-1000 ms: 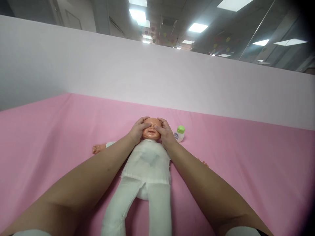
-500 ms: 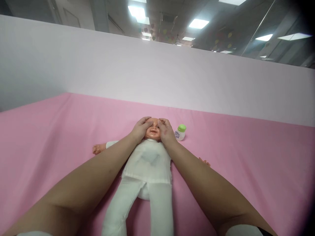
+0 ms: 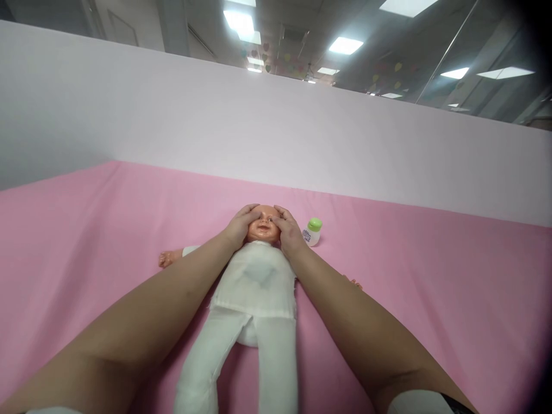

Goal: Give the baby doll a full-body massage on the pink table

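Observation:
A baby doll (image 3: 254, 279) lies on its back, face up, in a white cloth top and leggings, with a faint grey patch on its chest. My left hand (image 3: 241, 225) cups the side of the doll's head (image 3: 264, 230) at left, its fingers curved over the crown and the thumb by the brow. On the opposite side, my right hand (image 3: 290, 230) holds the head the same way, thumb near the eye. Both forearms pass over the doll's outstretched arms, hiding much of them.
A small clear bottle with a green cap (image 3: 313, 231) stands just right of my right hand. Pink sheeting (image 3: 414, 276) covers the surface under the doll. Behind it rises a white partition (image 3: 259, 126), with glass and ceiling lights above.
My thumbs have slid outward from the middle of the doll's face, so more of the brow and eyes shows. The whole view has shifted slightly; the bottle stays beside the head.

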The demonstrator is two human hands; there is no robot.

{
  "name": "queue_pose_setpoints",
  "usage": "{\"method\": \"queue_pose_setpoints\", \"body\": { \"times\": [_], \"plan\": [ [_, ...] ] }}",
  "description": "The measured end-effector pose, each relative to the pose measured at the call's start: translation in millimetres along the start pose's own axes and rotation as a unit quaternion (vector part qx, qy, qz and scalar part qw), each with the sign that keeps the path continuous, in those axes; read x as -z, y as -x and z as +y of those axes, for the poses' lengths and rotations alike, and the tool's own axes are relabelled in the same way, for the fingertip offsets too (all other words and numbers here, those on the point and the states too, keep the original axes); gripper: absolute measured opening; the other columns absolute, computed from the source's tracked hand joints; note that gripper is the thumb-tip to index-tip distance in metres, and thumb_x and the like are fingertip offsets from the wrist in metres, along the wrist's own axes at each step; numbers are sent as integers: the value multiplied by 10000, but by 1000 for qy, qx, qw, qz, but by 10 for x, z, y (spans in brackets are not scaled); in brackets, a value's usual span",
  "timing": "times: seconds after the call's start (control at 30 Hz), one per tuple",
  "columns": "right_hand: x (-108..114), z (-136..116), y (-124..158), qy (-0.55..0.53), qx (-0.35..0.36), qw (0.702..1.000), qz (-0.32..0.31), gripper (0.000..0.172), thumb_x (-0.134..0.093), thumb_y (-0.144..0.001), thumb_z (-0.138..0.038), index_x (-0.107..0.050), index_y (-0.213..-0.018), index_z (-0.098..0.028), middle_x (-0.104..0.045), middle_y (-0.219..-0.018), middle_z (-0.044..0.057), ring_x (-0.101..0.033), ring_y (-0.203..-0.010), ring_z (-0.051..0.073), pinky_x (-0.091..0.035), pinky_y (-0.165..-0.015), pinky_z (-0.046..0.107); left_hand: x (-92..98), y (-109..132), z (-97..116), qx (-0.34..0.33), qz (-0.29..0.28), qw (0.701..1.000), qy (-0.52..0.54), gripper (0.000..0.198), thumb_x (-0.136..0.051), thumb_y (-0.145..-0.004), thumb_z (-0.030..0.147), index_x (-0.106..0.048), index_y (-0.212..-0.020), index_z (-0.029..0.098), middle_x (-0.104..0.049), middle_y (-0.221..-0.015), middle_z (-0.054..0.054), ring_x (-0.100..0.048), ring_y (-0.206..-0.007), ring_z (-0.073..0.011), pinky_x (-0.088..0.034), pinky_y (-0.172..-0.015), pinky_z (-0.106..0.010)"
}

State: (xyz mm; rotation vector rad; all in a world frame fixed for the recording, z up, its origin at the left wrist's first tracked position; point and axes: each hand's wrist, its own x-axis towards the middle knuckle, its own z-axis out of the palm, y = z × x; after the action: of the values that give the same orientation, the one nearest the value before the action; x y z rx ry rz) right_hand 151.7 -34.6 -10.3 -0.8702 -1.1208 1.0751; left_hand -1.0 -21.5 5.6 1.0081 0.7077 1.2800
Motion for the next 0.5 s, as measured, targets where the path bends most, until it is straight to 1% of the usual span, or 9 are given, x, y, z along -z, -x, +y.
{"method": "queue_pose_setpoints", "body": {
  "times": [0.1,0.2,0.33,0.5],
  "plan": [
    [-21,-114,78,45,7,999,7,568,-795,-737,-415,-604,-1247,-255,-643,-1283,57,-615,-1184,272,-490,-1061,429,4,26,19,-2,-29,999,-39,555,-865,-696,309,-619,-1177,180,-721,-1019,-83,-717,-889,-255,-580,-832,-401],
    [-35,-160,88,71,11,997,12,557,-812,-720,-418,-594,-1202,-244,-642,-1205,54,-615,-1147,266,-490,-1044,424,27,4,9,-14,-31,997,-69,514,-860,-714,352,-625,-1139,182,-715,-995,-75,-709,-854,-247,-576,-792,-389],
    [-40,-116,26,71,-1,997,16,587,-815,-712,-477,-574,-1194,-245,-644,-1166,56,-641,-1095,259,-525,-985,426,74,-64,-56,-47,-14,994,-101,447,-827,-754,390,-651,-1116,195,-707,-985,-52,-689,-848,-218,-557,-784,-348],
    [-23,-56,-21,44,-13,999,12,578,-817,-714,-515,-585,-1175,-255,-673,-1135,47,-678,-1022,239,-565,-913,405,96,-109,-108,-65,-10,991,-114,425,-803,-774,395,-679,-1132,201,-719,-1001,-49,-681,-890,-215,-540,-804,-329]
  ]
}}
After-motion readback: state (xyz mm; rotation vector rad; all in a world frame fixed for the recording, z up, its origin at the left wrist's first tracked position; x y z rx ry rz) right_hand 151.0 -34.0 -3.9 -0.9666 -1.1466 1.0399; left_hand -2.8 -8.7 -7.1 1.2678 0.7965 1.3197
